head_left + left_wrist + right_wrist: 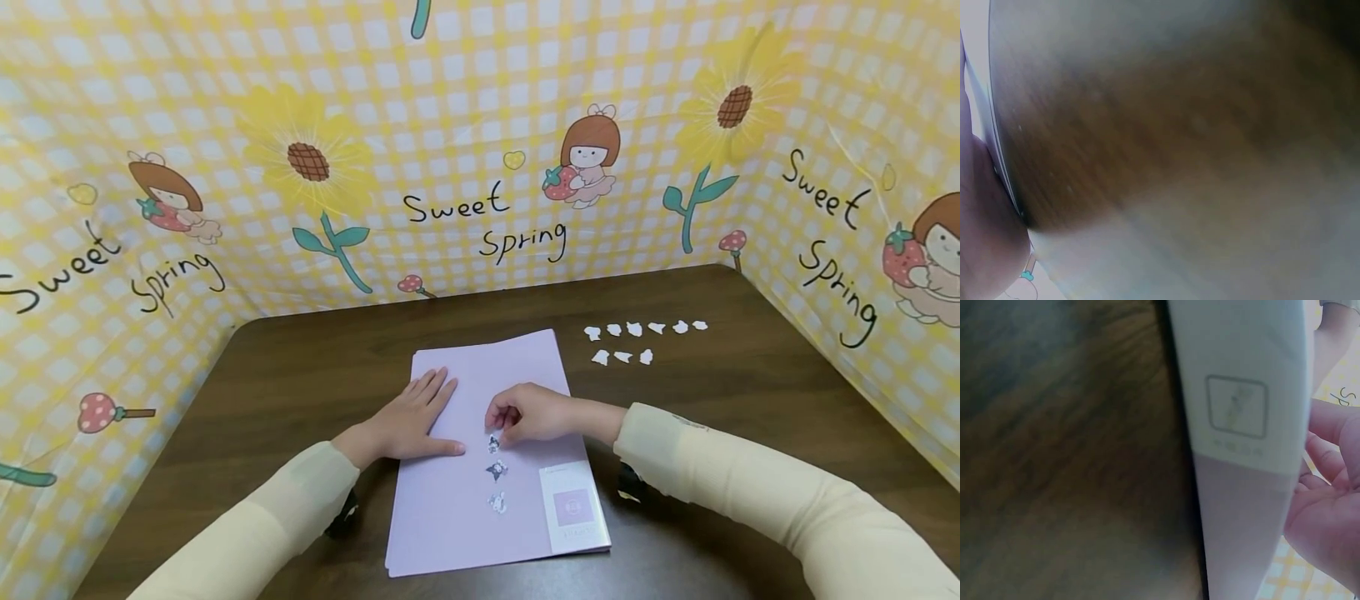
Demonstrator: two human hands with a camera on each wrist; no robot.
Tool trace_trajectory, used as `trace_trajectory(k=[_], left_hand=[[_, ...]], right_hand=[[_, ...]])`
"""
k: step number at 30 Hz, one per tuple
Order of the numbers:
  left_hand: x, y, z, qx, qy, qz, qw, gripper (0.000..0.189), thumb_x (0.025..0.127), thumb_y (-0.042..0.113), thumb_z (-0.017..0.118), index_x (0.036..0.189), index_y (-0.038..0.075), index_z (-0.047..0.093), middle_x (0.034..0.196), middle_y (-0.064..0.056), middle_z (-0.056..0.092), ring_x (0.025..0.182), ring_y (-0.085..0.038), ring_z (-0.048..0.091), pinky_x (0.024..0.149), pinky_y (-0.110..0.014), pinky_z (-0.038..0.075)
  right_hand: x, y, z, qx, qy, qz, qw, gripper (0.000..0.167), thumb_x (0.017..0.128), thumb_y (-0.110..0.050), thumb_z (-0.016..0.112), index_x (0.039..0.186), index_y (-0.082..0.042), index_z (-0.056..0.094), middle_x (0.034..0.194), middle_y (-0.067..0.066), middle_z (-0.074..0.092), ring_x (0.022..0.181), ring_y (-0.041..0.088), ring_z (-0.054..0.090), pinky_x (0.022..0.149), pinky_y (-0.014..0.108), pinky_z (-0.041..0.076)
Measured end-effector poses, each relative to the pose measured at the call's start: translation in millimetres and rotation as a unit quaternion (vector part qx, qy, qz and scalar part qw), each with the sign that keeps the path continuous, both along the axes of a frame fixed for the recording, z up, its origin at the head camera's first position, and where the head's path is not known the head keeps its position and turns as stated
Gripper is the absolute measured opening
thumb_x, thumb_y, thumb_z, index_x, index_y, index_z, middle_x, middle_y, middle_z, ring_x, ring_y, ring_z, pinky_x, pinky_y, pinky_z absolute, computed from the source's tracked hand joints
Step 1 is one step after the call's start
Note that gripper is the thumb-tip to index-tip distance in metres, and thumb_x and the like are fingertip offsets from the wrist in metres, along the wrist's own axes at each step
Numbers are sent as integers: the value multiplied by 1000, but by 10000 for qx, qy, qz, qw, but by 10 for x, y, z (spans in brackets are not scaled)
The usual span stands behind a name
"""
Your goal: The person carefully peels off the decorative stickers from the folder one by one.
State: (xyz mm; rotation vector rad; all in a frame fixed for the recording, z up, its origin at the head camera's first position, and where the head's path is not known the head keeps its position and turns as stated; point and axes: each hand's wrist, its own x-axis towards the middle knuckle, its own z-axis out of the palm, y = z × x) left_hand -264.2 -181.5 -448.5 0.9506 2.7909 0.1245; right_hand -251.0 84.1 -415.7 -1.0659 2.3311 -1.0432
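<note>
My left hand [416, 417] rests flat with fingers spread on the left side of a pale purple folder [450, 525]. Over its middle, my right hand [532, 412] has curled fingers and pinches a small grey-and-white cut-out [492, 444] between thumb and fingertips, close to the surface. Below that piece lie two similar cut-outs, a dark-edged one [497, 472] and a paler one [498, 502], in a column. In the right wrist view, part of the right hand [1329, 494] shows beside the folder's edge, its fingertips hidden.
On the brown wooden table [315, 367], several small white paper pieces [634, 329] lie in two rows beyond the folder's right side. A white label with a purple square [573, 508] marks the folder's lower right corner. A yellow checked cloth [450, 125] surrounds the table's back and sides.
</note>
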Motion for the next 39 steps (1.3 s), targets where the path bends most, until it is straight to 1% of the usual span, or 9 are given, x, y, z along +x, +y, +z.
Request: trace_trajectory(k=[4, 8, 15, 22, 30, 33, 39], left_hand=[[11, 0, 14, -17, 42, -49, 10000, 111, 81, 81, 44, 156, 5, 11, 161, -17, 1, 147, -34, -1, 116, -48, 5], [31, 13, 55, -120, -4, -23, 9999, 111, 82, 81, 43, 156, 5, 10, 161, -17, 1, 147, -34, -1, 116, -47, 5], [56, 22, 95, -204, -38, 1, 9998, 112, 81, 82, 41, 156, 6, 10, 161, -16, 0, 147, -33, -3, 116, -46, 4], [52, 22, 82, -216, -12, -7, 9998, 112, 81, 82, 42, 156, 6, 10, 161, -17, 0, 147, -33, -2, 116, -46, 4], [25, 11, 52, -242, 5, 12, 9997, 112, 81, 83, 41, 156, 6, 8, 161, -16, -2, 147, -32, -3, 116, -45, 4], [21, 2, 34, -190, 56, -30, 9998, 112, 81, 82, 42, 156, 5, 9, 161, -17, 0, 147, -33, -2, 116, -46, 5], [26, 0, 39, -184, 49, -38, 9998, 112, 81, 82, 42, 156, 5, 9, 161, -17, -1, 147, -33, -2, 116, -46, 4]], right_hand=[[11, -28, -14, 253, 146, 46, 9996, 15, 84, -4, 76, 96, -8, 70, 83, -1, 60, 75, 9, 53, 72, 24, 47], [26, -54, -47, 416, 415, 61, 9983, 13, 85, -6, 75, 96, -9, 70, 81, -4, 57, 74, 8, 51, 71, 23, 46], [67, -85, -74, 447, 744, 6, 9962, 11, 84, -7, 76, 93, -11, 69, 76, -7, 54, 71, 7, 50, 68, 23, 45], [81, -84, -63, 557, 939, -12, 9940, 11, 84, -9, 77, 92, -12, 70, 75, -8, 54, 71, 8, 49, 67, 23, 45], [71, -106, -51, 579, 939, 43, 9939, 10, 84, -7, 76, 89, -11, 69, 75, -7, 54, 71, 8, 49, 67, 23, 44], [64, -119, -40, 631, 891, 83, 9940, 10, 85, -7, 76, 88, -11, 68, 74, -7, 54, 71, 8, 49, 67, 23, 44], [52, -143, -28, 719, 858, 125, 9936, 11, 84, -6, 76, 86, -13, 67, 75, -8, 55, 72, 8, 51, 67, 22, 46]])
